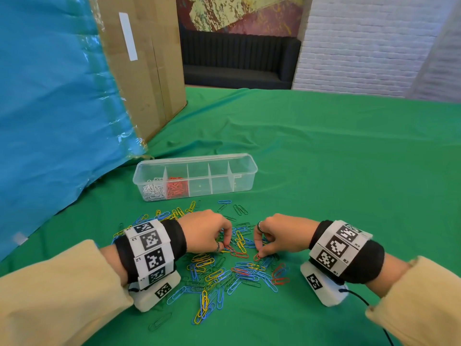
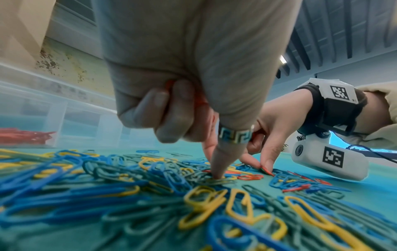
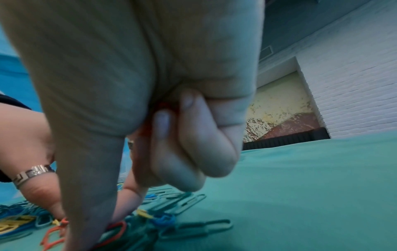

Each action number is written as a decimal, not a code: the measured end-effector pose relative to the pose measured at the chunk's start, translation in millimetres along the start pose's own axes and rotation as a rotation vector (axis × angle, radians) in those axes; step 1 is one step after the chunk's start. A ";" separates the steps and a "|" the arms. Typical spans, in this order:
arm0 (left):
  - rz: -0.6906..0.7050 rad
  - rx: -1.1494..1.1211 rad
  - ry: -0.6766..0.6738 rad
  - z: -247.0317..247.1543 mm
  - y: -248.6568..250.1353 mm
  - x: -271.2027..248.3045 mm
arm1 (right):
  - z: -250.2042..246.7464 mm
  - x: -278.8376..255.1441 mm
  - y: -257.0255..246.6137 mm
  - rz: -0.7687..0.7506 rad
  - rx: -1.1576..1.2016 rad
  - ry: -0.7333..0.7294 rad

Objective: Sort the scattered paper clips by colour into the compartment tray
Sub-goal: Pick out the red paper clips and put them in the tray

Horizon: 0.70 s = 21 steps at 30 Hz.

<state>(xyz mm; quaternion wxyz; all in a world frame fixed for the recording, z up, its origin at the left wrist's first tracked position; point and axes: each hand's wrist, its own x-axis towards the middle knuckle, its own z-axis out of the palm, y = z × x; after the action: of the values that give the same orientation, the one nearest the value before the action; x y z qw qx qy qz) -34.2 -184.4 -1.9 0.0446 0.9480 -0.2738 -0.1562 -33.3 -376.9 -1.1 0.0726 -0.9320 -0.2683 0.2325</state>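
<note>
- Left hand curls around red clips in its palm, fingertips down in the paper clips.
- Right hand pinches a red clip, more tucked under curled fingers.
- Blue, yellow, green and red clips lie scattered on the table.
- The clear compartment tray beyond holds white and red clips in its two leftmost compartments.

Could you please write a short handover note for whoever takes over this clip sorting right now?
Left hand: holds red clips in curled fingers, thumb and forefinger down in the pile.
Right hand: also holds red clips, pinching a red clip on the cloth.
Compartment tray: beyond the pile, white clips in the leftmost compartment, red clips next to it, other three look empty.
Done: white appears sorted.
Left: remaining reds, then blue, yellow, green.
</note>
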 end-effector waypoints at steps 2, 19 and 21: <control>-0.005 0.002 -0.004 -0.5 0.1 0.0 | 0.0 -1.4 -0.1 -0.018 0.026 0.000; -0.023 -0.067 -0.041 3.8 -3.0 5.8 | 6.1 1.5 4.2 -0.001 0.251 0.006; -0.035 -0.060 -0.049 3.3 -2.0 6.7 | 6.0 1.4 3.9 0.000 0.213 0.007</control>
<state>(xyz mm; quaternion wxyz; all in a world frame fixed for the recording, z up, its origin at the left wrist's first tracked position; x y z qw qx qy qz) -28.9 -186.3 -7.3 0.0636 0.9467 -0.2534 -0.1884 -33.3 -379.4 -7.9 0.1722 -0.9198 -0.2421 0.2564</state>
